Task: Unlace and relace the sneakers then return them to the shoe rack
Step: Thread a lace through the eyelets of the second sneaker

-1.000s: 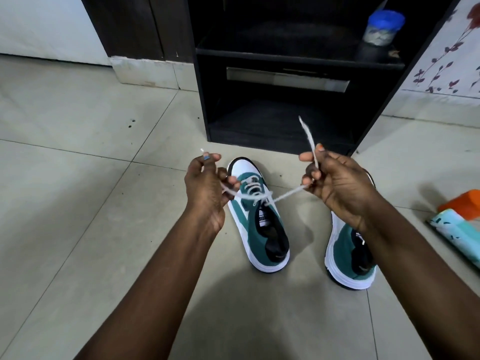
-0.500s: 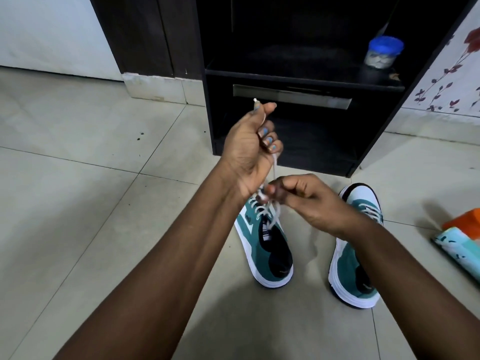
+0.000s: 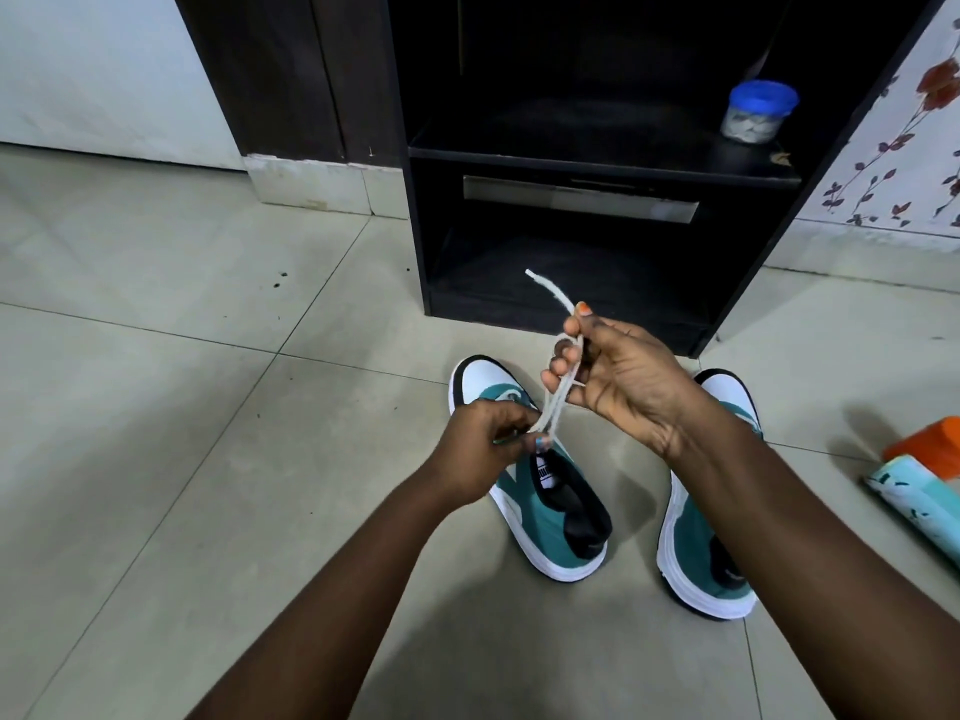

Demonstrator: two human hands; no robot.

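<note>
Sneakers: two, teal and white with black toe edges and white soles, standing side by side on the tiled floor (image 3: 156, 459) just in front of the shoe rack, toes towards it.
Left sneaker (image 3: 540, 517): under the left hand; a white tongue label carries dark lettering, partly hidden and too small to read with certainty.
Right sneaker (image 3: 696, 553): largely covered by the right forearm; a small white mark shows near its heel, not readable.
Lace (image 3: 553, 394): one white lace, running up from the left sneaker as a doubled strand between the two hands, its free tip sticking out above the right hand.
Left hand (image 3: 483, 449): fingers curled, pinching the lace low down, right over the left sneaker's eyelets; one nail is painted blue.
Right hand (image 3: 618, 376): raised above and between the sneakers, fingers curled round the upper part of the lace, thumb and forefinger pinching it; one nail is painted orange.
Shoe rack (image 3: 415, 210): one black unit with two open shelves in view and a pale strip along the underside of the upper shelf.
Jar (image 3: 756, 114): one clear jar with a blue lid and white pieces inside, on the upper shelf at the right; no label to be seen.
Right edge: one orange thing (image 3: 930, 444) and one pale blue patterned roll (image 3: 914, 501), touching, lying on the floor.
Wall (image 3: 893, 163): white with a red and dark flower print, right of the rack.
</note>
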